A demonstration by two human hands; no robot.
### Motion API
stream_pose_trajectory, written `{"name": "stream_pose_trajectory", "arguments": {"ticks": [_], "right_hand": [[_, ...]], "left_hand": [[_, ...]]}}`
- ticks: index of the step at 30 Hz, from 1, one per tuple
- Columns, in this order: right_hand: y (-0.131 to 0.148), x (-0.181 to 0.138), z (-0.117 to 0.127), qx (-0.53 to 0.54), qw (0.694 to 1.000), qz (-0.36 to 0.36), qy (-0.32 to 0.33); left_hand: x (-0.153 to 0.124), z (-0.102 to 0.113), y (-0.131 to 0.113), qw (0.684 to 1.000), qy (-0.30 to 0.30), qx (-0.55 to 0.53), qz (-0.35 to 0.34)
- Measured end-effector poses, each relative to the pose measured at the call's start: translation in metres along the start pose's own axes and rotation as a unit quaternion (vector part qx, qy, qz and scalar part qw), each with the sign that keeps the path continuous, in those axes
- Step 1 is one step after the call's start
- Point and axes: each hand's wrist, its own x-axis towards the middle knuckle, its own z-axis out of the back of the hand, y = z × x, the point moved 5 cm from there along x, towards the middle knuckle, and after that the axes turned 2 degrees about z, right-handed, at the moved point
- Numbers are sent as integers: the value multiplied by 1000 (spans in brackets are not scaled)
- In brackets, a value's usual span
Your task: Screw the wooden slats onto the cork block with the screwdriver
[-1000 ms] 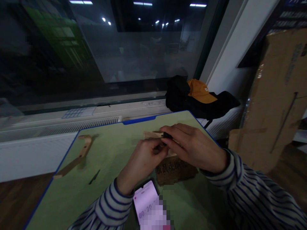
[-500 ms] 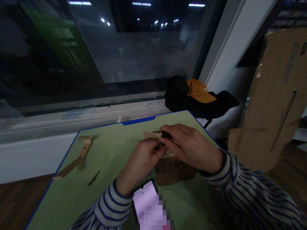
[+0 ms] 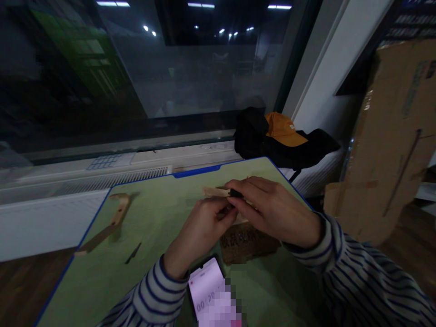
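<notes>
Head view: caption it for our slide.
Right hand pinches a dark piece by a pale wooden strip, left hand alongside.

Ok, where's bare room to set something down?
Bare tabletop: between the bent wooden piece and left hand, beyond the dark sliver; also nearer than the sliver, left of the left sleeve. Crowded: around the right hand, with cardboard scrap and phone nearer the wearer.

Held wood (image 3: pixel 217 192) pale tan; held piece (image 3: pixel 235 193) black; tabletop (image 3: pixel 166 218) green, blue-edged; sleeves (image 3: pixel 158 293) white, navy-striped; cap (image 3: pixel 285 130) orange.
</notes>
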Motion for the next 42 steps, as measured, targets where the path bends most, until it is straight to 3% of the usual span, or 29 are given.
{"name": "stream_pose_trajectory", "arguments": {"ticks": [13, 35, 42], "right_hand": [[1, 1, -2, -22, 1000, 3, -2], [-2, 0, -3, 11, 1000, -8, 15], [-2, 0, -2, -2, 1000, -5, 16]], "left_hand": [[1, 1, 3, 1000, -16, -6, 18], [0, -3, 2, 1000, 16, -11, 8], [0, -1, 1, 1000, -8, 4, 9]]}}
